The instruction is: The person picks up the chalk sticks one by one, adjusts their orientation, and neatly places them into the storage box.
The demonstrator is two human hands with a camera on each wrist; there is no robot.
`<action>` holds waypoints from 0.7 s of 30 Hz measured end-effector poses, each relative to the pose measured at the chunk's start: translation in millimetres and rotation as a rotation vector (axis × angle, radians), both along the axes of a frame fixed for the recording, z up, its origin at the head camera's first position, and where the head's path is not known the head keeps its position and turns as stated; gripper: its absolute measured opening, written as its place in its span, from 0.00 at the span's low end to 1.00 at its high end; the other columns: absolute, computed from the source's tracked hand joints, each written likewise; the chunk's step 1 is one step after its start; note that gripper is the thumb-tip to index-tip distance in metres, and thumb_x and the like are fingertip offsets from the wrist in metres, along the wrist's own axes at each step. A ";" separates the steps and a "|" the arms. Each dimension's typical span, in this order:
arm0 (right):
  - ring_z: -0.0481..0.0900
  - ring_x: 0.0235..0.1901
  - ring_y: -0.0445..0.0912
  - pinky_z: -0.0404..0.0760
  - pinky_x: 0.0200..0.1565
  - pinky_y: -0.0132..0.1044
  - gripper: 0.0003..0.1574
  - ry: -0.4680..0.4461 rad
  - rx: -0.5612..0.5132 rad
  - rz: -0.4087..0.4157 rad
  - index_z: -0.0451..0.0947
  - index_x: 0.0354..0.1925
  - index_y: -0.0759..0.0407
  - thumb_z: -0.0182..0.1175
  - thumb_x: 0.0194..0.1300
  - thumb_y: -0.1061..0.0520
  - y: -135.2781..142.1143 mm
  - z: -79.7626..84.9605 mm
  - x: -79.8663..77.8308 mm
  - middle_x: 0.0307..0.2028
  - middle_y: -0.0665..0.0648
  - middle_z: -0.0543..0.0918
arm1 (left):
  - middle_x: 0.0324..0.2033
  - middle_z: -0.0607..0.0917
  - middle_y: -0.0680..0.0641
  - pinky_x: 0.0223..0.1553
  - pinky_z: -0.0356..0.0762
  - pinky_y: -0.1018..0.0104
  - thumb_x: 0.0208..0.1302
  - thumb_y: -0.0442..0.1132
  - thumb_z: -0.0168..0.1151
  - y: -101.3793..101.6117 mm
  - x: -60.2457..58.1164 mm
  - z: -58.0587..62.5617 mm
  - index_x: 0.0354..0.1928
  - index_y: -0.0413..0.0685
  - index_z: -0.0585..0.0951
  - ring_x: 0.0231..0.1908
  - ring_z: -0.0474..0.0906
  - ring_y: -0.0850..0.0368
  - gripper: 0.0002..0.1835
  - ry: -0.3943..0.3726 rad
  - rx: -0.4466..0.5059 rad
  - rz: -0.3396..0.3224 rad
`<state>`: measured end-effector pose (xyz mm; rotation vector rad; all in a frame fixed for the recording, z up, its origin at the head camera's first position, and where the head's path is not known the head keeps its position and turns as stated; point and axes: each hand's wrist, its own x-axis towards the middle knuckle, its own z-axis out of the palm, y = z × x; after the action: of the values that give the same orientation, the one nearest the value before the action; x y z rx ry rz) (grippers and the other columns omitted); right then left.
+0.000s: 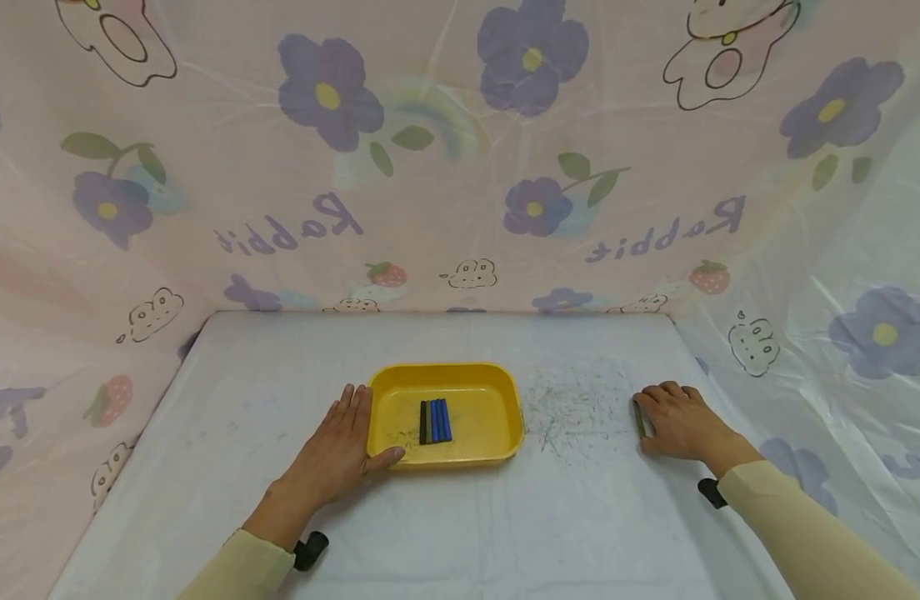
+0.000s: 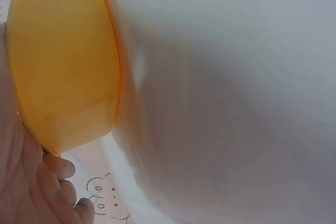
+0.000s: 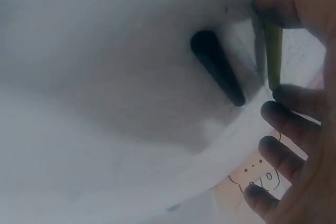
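A yellow tray (image 1: 486,423) sits on the white table in the head view. My left hand (image 1: 331,454) rests along its left side, fingers straight, thumb over the front corner of the rim. Inside the tray several pastel sticks (image 1: 434,422), black, olive and blue, lie side by side. Well to the right, my right hand (image 1: 681,422) pinches an olive-green pastel stick (image 3: 273,56) by its ends between thumb and index finger, the other fingers spread. A dark pastel stick (image 3: 218,66) lies on the table near that hand in the right wrist view; the hand hides it in the head view.
Dark scribbles and smudges (image 1: 580,408) mark the white tabletop (image 1: 460,533) between tray and right hand. A printed fabric curtain (image 1: 430,192) with flowers and rabbits hangs behind the table and along both sides.
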<state>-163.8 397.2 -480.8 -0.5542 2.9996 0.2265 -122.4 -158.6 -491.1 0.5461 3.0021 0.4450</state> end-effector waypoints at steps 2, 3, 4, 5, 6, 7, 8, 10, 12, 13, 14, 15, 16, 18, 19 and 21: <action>0.72 0.63 0.70 0.69 0.62 0.75 0.44 0.013 -0.003 -0.006 0.77 0.62 0.67 0.73 0.53 0.44 -0.7 -0.3 -2.2 0.60 0.68 0.81 | 0.82 0.51 0.30 0.82 0.50 0.40 0.72 0.76 0.50 -0.3 0.1 -0.1 0.82 0.29 0.46 0.83 0.42 0.35 0.62 -0.001 0.001 -0.001; 0.72 0.63 0.70 0.70 0.62 0.74 0.44 0.029 -0.002 -0.006 0.76 0.62 0.69 0.73 0.54 0.44 -1.3 -0.6 -3.4 0.60 0.68 0.80 | 0.82 0.51 0.30 0.82 0.50 0.40 0.72 0.76 0.50 -0.3 0.1 -0.1 0.82 0.29 0.46 0.83 0.42 0.34 0.62 -0.001 0.002 -0.001; 0.72 0.62 0.70 0.70 0.62 0.73 0.44 0.050 -0.001 -0.005 0.76 0.61 0.70 0.73 0.54 0.44 -2.4 -0.9 -4.8 0.59 0.69 0.80 | 0.82 0.52 0.30 0.82 0.50 0.40 0.72 0.76 0.50 -0.5 0.2 -0.1 0.82 0.29 0.46 0.83 0.42 0.34 0.62 0.000 0.003 -0.001; 0.73 0.61 0.70 0.71 0.61 0.72 0.45 0.078 0.000 0.001 0.75 0.61 0.71 0.73 0.54 0.43 -3.7 -0.9 -6.1 0.59 0.70 0.80 | 0.82 0.52 0.30 0.82 0.50 0.39 0.72 0.76 0.50 -0.6 0.2 -0.2 0.82 0.29 0.46 0.83 0.42 0.34 0.62 0.001 0.005 -0.001; 0.74 0.60 0.70 0.72 0.60 0.71 0.45 0.109 0.001 0.011 0.74 0.60 0.71 0.73 0.54 0.43 -5.6 -0.8 -7.3 0.58 0.71 0.79 | 0.82 0.52 0.30 0.82 0.50 0.39 0.72 0.76 0.51 -0.7 0.2 -0.2 0.82 0.29 0.46 0.83 0.42 0.34 0.62 0.003 0.009 0.000; 0.74 0.59 0.70 0.73 0.58 0.70 0.46 0.139 0.002 0.021 0.73 0.60 0.72 0.73 0.54 0.42 -7.3 -0.8 -8.1 0.57 0.71 0.79 | 0.82 0.52 0.30 0.81 0.50 0.39 0.72 0.75 0.51 -0.6 0.2 -0.2 0.82 0.29 0.46 0.83 0.43 0.34 0.62 0.005 0.012 0.000; 0.75 0.58 0.69 0.74 0.57 0.69 0.46 0.170 0.002 0.031 0.73 0.59 0.72 0.74 0.54 0.42 -9.0 -1.0 -8.9 0.56 0.71 0.79 | 0.82 0.52 0.30 0.81 0.50 0.39 0.72 0.75 0.51 -0.5 0.2 -0.3 0.82 0.29 0.47 0.83 0.43 0.34 0.61 0.008 0.013 0.001; 0.76 0.55 0.68 0.75 0.54 0.67 0.47 0.215 0.010 0.052 0.72 0.57 0.73 0.75 0.53 0.41 -13.3 -1.2 -10.2 0.55 0.72 0.80 | 0.82 0.53 0.30 0.81 0.51 0.39 0.72 0.75 0.51 -0.4 0.1 -0.6 0.82 0.29 0.47 0.83 0.43 0.34 0.62 0.011 0.013 0.001; 0.77 0.53 0.68 0.76 0.52 0.66 0.48 0.236 0.013 0.068 0.72 0.56 0.72 0.77 0.52 0.40 -18.3 -0.6 -11.1 0.53 0.71 0.80 | 0.82 0.53 0.30 0.81 0.51 0.39 0.72 0.75 0.51 -0.3 0.1 -0.7 0.82 0.28 0.47 0.83 0.43 0.34 0.62 0.012 0.012 0.001; 0.76 0.53 0.67 0.76 0.52 0.66 0.47 0.241 0.016 0.071 0.72 0.55 0.72 0.77 0.52 0.40 -20.6 -0.1 -11.5 0.53 0.71 0.80 | 0.82 0.53 0.30 0.81 0.51 0.39 0.72 0.75 0.52 -0.2 0.0 -0.8 0.82 0.28 0.47 0.83 0.43 0.34 0.62 0.011 0.012 0.001; 0.76 0.53 0.67 0.76 0.51 0.66 0.47 0.242 0.016 0.074 0.72 0.55 0.71 0.77 0.52 0.40 -23.4 0.3 -11.9 0.53 0.71 0.79 | 0.82 0.53 0.30 0.81 0.51 0.39 0.72 0.75 0.52 -0.2 0.0 -0.9 0.82 0.28 0.47 0.83 0.43 0.34 0.62 0.011 0.011 0.001; 0.76 0.53 0.67 0.76 0.51 0.66 0.47 0.241 0.017 0.077 0.72 0.55 0.71 0.77 0.52 0.40 -26.2 1.2 -12.1 0.53 0.71 0.79 | 0.82 0.53 0.30 0.81 0.51 0.39 0.72 0.75 0.52 -0.2 -0.2 -1.0 0.82 0.28 0.47 0.83 0.43 0.34 0.62 0.010 0.012 0.001; 0.76 0.52 0.67 0.76 0.51 0.66 0.47 0.241 0.015 0.079 0.72 0.55 0.71 0.77 0.52 0.39 -29.5 2.4 -12.3 0.52 0.70 0.79 | 0.82 0.53 0.30 0.81 0.51 0.39 0.72 0.75 0.52 -0.2 -0.2 -1.1 0.82 0.28 0.47 0.83 0.43 0.34 0.62 0.010 0.011 0.000; 0.76 0.52 0.66 0.75 0.51 0.65 0.47 0.239 0.011 0.081 0.72 0.55 0.70 0.77 0.52 0.39 -35.1 4.2 -13.1 0.53 0.70 0.79 | 0.82 0.53 0.29 0.81 0.51 0.39 0.72 0.75 0.52 -0.4 -0.3 -1.3 0.82 0.28 0.47 0.83 0.43 0.34 0.62 0.011 0.012 0.000; 0.76 0.52 0.66 0.75 0.51 0.65 0.47 0.240 0.010 0.085 0.72 0.55 0.70 0.77 0.52 0.39 -38.1 4.8 -13.5 0.53 0.70 0.79 | 0.82 0.53 0.29 0.81 0.51 0.39 0.72 0.75 0.52 -0.5 -0.4 -1.3 0.82 0.28 0.47 0.83 0.43 0.34 0.62 0.011 0.012 0.000; 0.75 0.52 0.65 0.75 0.51 0.64 0.46 0.241 0.008 0.093 0.72 0.54 0.70 0.77 0.52 0.39 -44.2 6.6 -14.1 0.52 0.69 0.80 | 0.82 0.53 0.29 0.81 0.51 0.39 0.72 0.74 0.53 -0.5 -0.6 -1.4 0.82 0.28 0.47 0.83 0.43 0.34 0.61 0.010 0.012 -0.002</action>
<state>-177.8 353.0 -474.2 -0.7155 3.2046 0.3345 -123.0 -159.2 -492.5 0.5545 3.0103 0.4615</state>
